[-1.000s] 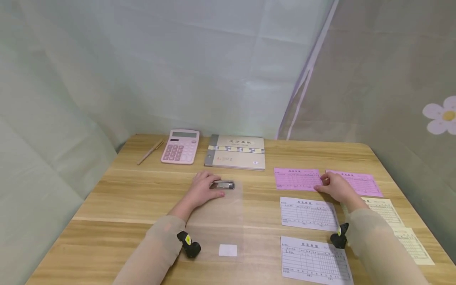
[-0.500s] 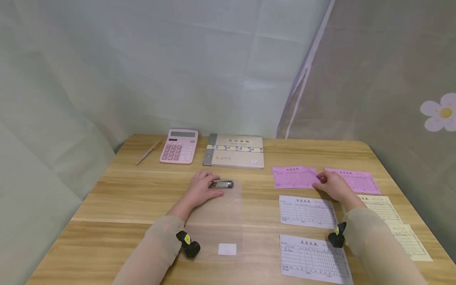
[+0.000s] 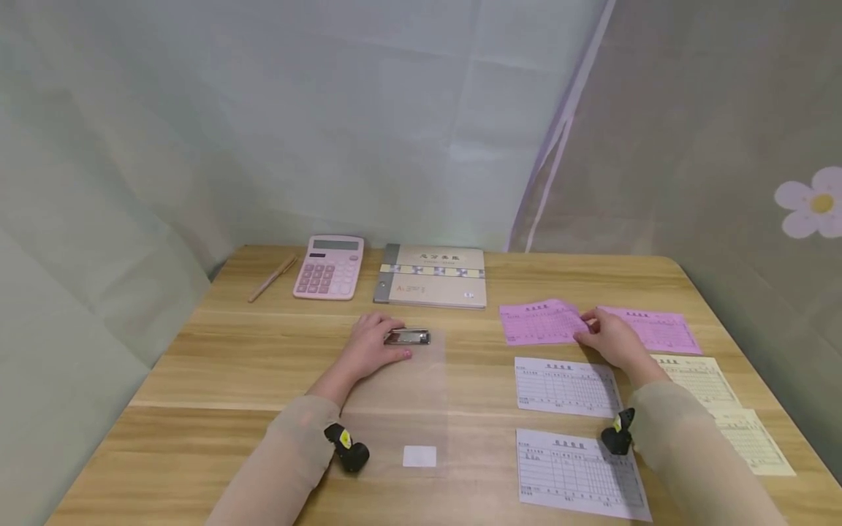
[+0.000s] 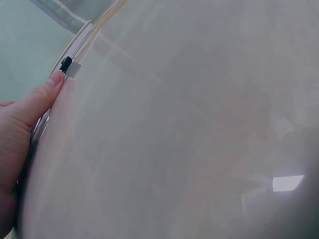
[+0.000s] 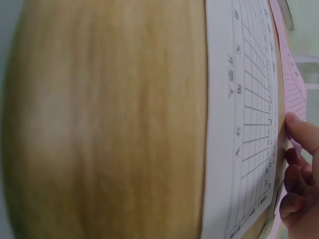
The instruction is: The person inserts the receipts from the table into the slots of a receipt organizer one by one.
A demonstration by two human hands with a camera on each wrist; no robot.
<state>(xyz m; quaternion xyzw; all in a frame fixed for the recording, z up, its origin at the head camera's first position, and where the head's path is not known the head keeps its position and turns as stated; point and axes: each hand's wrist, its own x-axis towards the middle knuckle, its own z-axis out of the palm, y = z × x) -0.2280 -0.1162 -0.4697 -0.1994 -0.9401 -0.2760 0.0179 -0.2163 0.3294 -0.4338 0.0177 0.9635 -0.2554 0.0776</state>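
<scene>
at the near right of the wooden table (image 3: 217,380), the nearer white slip (image 3: 569,478) lies flat, its printed grid facing up. to its left, by the near edge of a clear clipboard (image 3: 401,416), a small white rectangle (image 3: 419,456) shows. both arms wear pale sleeves (image 3: 691,446), with a small black camera (image 3: 354,456) at each wrist. the right arm partly hides two yellow slips (image 3: 753,438), one behind the other. the farther white slip (image 3: 566,387) lies beyond the nearer one, apart from it.

farther up, the left hand (image 3: 370,348) lies over the left end of the metal clip (image 3: 409,337) on the clipboard's far end, thumb in front, fingers behind; whether it grips or only rests cannot be told. well to the right, the right hand (image 3: 615,340) pinches the left pink slip (image 3: 536,323) by its right side, thumb and fingertips closed on the paper, which bows up there. the right pink slip (image 3: 667,331) lies beside that hand, partly covered by it.

beyond the hands lie a cream-and-grey ledger (image 3: 430,285), a pink calculator (image 3: 329,267) left of it, and a slanted pen (image 3: 272,278) farther left. pale cloth (image 3: 329,131) hangs behind, with a flower (image 3: 822,202) on the darker cloth (image 3: 677,146) at right.
</scene>
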